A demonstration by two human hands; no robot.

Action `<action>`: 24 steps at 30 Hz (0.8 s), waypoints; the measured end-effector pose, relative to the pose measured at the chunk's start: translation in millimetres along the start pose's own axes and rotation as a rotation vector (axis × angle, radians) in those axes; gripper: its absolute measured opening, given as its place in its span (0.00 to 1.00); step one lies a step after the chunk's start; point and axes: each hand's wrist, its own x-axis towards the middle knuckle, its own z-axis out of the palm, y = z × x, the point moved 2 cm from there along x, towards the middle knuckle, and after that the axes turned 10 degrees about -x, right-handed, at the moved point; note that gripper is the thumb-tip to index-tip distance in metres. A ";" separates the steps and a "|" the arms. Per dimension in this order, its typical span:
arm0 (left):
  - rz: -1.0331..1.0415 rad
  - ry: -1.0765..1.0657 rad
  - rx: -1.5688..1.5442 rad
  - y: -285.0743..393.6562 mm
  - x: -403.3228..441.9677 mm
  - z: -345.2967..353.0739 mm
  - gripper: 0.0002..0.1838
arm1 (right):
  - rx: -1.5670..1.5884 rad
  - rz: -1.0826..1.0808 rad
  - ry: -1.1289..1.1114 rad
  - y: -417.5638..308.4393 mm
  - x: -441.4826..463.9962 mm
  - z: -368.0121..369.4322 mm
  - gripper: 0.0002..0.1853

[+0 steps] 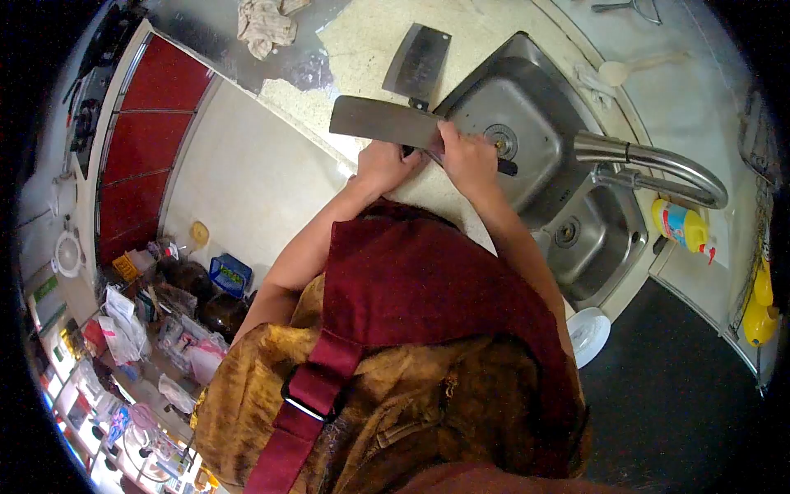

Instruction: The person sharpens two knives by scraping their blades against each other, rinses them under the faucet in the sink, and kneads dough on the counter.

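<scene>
My right hand [471, 165] is closed on a cleaver [383, 122], its broad grey blade pointing left and its dark handle end showing past the hand over the sink. Close beside it, under the blade's lower edge, my left hand [385, 169] has its fingers curled round something dark that is mostly hidden. Beyond the held blade, a second cleaver [418, 62] lies flat on the speckled counter [354, 49]. Its dark handle runs toward me and passes under the first blade.
A double steel sink [527, 90] with a curved faucet [675, 169] is at the right. Behind the faucet stands a yellow bottle [679, 224]. A cloth [267, 26] lies at the back left, a white lid [586, 336] at the lower right. Bags and pots crowd the lower left.
</scene>
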 end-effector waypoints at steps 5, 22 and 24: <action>0.250 0.125 0.019 -24.0 7.1 16.0 0.20 | 0.037 -0.018 0.067 -1.5 0.6 -6.8 0.16; -0.013 0.010 -0.127 -7.5 6.1 3.6 0.27 | 0.502 0.610 0.017 20.0 8.6 -5.0 0.13; 0.005 -0.005 -0.143 -11.8 8.6 4.2 0.28 | 0.735 0.694 -0.020 30.9 5.0 -9.0 0.15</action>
